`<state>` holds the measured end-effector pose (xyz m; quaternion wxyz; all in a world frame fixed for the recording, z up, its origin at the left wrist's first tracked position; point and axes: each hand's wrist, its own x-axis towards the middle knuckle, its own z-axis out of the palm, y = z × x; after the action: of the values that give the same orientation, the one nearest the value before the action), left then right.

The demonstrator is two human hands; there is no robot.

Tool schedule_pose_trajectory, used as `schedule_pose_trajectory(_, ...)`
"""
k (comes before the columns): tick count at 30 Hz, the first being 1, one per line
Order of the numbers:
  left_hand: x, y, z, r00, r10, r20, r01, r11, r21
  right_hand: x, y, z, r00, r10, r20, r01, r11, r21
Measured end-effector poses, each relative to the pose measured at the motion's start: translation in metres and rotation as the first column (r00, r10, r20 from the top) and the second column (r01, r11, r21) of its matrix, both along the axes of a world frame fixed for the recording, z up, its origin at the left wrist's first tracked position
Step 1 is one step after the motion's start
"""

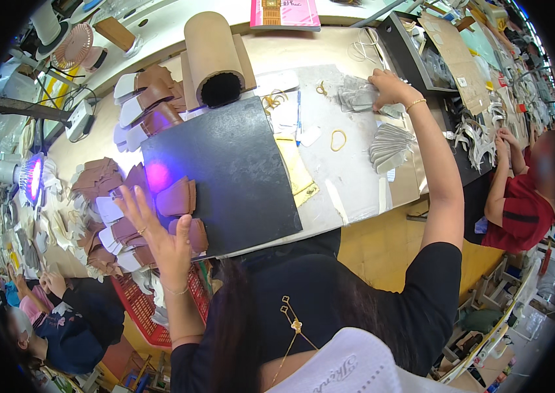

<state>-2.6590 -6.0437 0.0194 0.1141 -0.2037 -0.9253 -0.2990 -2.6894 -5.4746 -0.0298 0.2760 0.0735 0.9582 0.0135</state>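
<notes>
My left hand is raised at the near edge of the black board, fingers spread, holding nothing. Around it lie stacks of brown leather pieces, some with white backing pieces. At the far right of the table, my right hand has its fingers curled around the edge of a stack of grey pieces. Its fingertips are partly hidden. Just nearer lies a fanned stack of grey pieces, under my right forearm. A yellow rubber band lies to its left.
A large tan roll stands behind the board. Brown strips lie to its left. A purple-lit lamp and pink fan stand left. A black box is back right. Co-workers sit at right and lower left.
</notes>
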Motion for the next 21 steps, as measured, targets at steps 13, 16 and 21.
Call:
schedule_pose_trajectory(13,0.000,0.126,-0.017,0.685,-0.655,0.319,0.010,0.446,0.895,0.039,-0.154,0.104,0.728,-0.431,-0.532,-0.175,0.635,-0.753)
schedule_pose_trajectory(16,0.003,0.132,-0.031,0.326,-0.858,0.397,-0.390,0.260,0.883,0.054,-0.248,0.066,0.773,-0.507,-0.381,-0.150,0.438,-0.886)
schedule_pose_trajectory(21,0.015,0.105,-0.045,0.297,-0.761,0.577,-0.537,0.367,0.760,0.071,-0.302,0.021,0.519,-0.478,-0.709,-0.399,0.598,-0.695)
